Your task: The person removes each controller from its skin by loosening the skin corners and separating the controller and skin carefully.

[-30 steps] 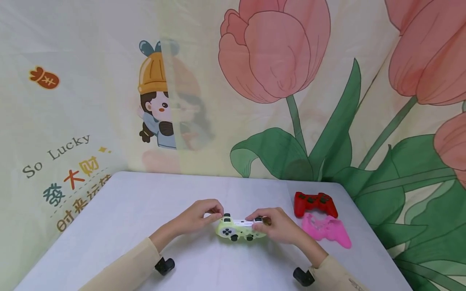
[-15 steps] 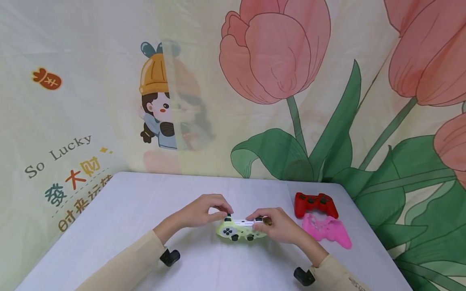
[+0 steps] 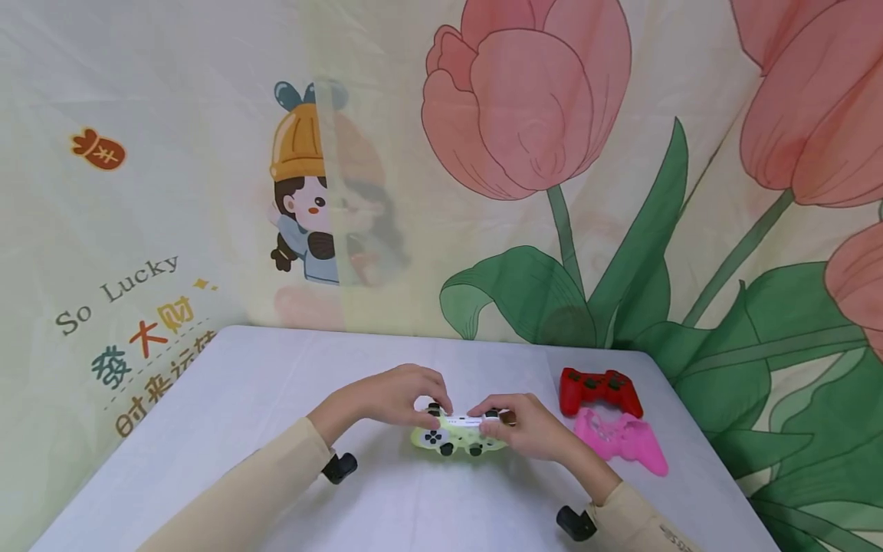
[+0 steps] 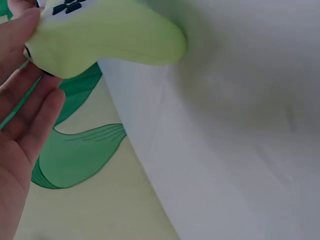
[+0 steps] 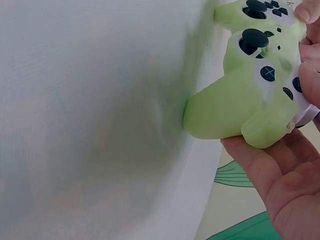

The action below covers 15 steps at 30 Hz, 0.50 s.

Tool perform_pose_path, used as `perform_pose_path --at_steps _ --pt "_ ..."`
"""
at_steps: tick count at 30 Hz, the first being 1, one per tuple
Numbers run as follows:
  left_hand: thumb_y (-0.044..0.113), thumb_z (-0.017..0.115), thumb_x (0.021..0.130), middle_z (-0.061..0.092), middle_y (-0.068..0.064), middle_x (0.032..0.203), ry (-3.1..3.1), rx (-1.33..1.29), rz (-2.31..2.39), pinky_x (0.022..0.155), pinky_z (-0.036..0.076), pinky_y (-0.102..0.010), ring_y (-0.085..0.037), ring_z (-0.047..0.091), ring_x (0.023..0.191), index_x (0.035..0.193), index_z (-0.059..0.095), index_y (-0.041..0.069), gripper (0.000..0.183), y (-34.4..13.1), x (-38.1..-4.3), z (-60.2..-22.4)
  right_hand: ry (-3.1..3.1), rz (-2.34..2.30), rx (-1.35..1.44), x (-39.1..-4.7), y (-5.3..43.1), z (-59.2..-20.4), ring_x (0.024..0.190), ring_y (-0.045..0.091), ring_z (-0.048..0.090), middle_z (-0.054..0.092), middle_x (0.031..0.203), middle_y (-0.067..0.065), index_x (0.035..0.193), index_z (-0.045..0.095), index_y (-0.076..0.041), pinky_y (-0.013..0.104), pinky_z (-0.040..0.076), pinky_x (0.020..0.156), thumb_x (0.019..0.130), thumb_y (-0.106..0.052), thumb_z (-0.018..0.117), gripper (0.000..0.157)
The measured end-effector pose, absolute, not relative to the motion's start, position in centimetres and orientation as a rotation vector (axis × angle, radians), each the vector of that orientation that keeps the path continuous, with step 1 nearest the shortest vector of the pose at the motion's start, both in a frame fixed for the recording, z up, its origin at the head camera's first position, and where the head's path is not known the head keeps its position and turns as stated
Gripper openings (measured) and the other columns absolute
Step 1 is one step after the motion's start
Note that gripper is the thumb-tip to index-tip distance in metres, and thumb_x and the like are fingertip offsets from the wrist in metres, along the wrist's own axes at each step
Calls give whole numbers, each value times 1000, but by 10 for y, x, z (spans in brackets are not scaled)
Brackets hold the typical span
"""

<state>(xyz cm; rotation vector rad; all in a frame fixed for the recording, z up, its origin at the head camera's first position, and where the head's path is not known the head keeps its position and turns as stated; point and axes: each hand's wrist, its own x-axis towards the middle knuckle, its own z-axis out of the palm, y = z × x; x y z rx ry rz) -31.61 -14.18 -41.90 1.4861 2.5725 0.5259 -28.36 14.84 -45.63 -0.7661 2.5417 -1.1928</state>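
A white game controller [image 3: 456, 421] with black sticks and buttons sits partly inside a pale green soft cover [image 3: 458, 445], between both hands over the middle of the table. My left hand [image 3: 403, 395] pinches its upper left end, thumb in front and fingers behind, as the left wrist view also shows at the cover's edge [image 4: 75, 60]. At the upper right end my right hand [image 3: 526, 425] grips it, thumb on the front. In the right wrist view a loose flap of the cover [image 5: 270, 125] hangs beside bare white controller casing [image 5: 305, 114], with fingers beneath.
On the right of the white-covered table [image 3: 331, 506] lies a red game controller [image 3: 599, 389]. A pink, limp controller cover [image 3: 624, 441] lies just in front of it. A printed cloth with tulips [image 3: 531, 115] hangs behind the table.
My left hand has moved right and farther over the controller's upper left end, its thumb now on the front. The right hand has stayed on the right end.
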Motion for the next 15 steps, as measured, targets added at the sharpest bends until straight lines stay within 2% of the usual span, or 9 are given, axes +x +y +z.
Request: perform_pose_path --at_steps 7,15 --pt "24 80 97 74 13 104 2585 1588 333 99 51 -29 -6 64 103 110 83 20 14 -130 -313 -406 2516 -1220 -764 -284 151 -456 102 22 72 72 128 7 122 78 -26 43 62 90 101 -23 75 21" --pt "20 82 95 71 17 94 2561 1610 391 93 50 -25 -4 63 94 98 81 21 3 -130 -315 -406 2511 -1232 -809 -286 151 -458 100 19 71 73 125 5 122 78 -22 33 61 87 102 -22 74 20"
